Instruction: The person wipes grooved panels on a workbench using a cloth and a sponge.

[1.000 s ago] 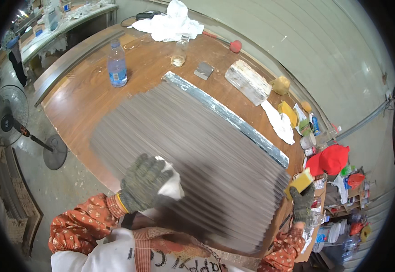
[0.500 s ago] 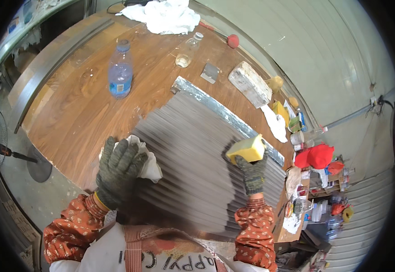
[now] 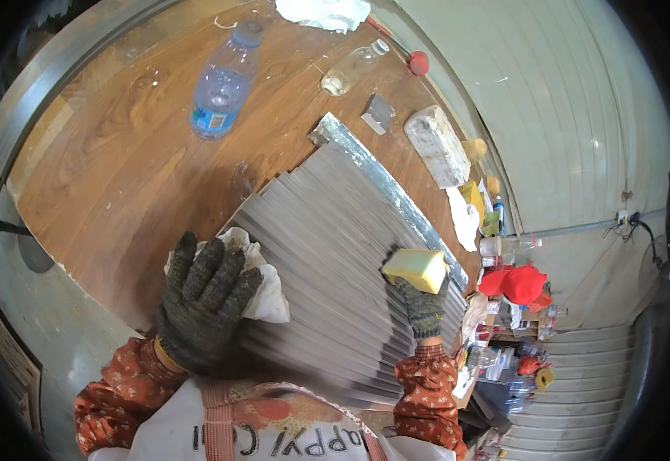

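Note:
My left hand (image 3: pixel 206 307), in a dark grey-green knit glove, lies with its fingers spread on a crumpled white cloth (image 3: pixel 270 298). The cloth rests on the left edge of a layer of thin grey strips (image 3: pixel 327 246) laid side by side. In a matching glove, my right hand (image 3: pixel 422 311) grips a yellow sponge block (image 3: pixel 417 269) from its near side, over the right part of the strips. Its thumb and fingers are partly hidden by the block. Along the far ends of the strips runs a paint-spotted metal bar (image 3: pixel 385 188).
On the brown wooden table (image 3: pixel 143 169) stand a blue-labelled plastic bottle (image 3: pixel 223 88) and a clear bottle (image 3: pixel 354 67). Beyond the bar are a small grey block (image 3: pixel 379 114), a whitish block (image 3: pixel 436 144) and a white rag (image 3: pixel 463 219). A red cap (image 3: pixel 515 284) lies right.
The view has shifted, so the table things sit nearer and higher. Both hands stay almost in place; my left hand remains on the cloth and my right keeps hold of the sponge block.

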The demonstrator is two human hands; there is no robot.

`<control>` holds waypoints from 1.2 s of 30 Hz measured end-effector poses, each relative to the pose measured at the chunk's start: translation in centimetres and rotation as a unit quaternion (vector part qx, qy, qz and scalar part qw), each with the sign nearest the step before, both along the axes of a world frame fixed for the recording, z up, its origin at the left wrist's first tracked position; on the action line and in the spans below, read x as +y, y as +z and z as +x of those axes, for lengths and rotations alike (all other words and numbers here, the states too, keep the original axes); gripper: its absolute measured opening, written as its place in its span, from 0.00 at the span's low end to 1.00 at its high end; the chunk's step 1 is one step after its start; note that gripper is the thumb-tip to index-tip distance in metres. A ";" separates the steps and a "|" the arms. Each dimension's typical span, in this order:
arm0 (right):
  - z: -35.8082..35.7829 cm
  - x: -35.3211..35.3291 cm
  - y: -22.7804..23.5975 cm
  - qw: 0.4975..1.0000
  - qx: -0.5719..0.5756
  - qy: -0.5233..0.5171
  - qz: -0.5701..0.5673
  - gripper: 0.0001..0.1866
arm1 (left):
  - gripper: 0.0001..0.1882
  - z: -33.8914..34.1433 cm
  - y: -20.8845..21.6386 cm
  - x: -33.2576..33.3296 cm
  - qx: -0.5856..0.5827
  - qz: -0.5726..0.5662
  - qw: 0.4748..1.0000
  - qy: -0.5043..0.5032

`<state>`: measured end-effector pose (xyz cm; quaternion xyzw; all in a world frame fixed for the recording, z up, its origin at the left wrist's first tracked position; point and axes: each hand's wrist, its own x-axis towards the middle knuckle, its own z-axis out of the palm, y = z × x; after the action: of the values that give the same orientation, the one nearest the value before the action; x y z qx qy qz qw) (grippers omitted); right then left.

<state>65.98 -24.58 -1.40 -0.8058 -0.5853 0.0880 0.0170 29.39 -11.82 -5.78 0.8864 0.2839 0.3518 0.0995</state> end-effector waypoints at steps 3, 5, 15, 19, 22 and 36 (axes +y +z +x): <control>0.7 -0.4 -1.2 0.738 0.592 -0.152 0.286 0.32 | 0.20 0.5 -0.4 0.0 -0.007 0.015 1.000 0.004; -2.5 3.5 -1.3 0.512 0.804 -0.147 0.265 0.31 | 0.20 0.6 -0.9 0.0 -0.005 0.020 1.000 0.004; 4.2 0.5 -1.5 0.822 0.508 -0.095 0.240 0.34 | 0.19 0.2 -0.7 -0.4 -0.019 0.011 1.000 0.019; 4.3 -1.2 0.2 0.900 0.367 -0.052 0.231 0.36 | 0.18 0.2 -0.5 -0.3 -0.015 0.012 1.000 0.007; 2.3 0.2 0.1 0.874 0.413 -0.064 0.246 0.38 | 0.18 0.3 -1.2 -0.2 -0.012 0.027 0.999 0.012; -5.3 6.7 0.0 0.938 0.183 0.087 0.281 0.19 | 0.23 0.6 -0.2 -0.3 -0.014 0.016 1.000 0.010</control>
<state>60.64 -17.87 -1.39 -0.6843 -0.6404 0.0672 0.3423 30.04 -12.14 -5.93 0.8800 0.2859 0.3696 0.0853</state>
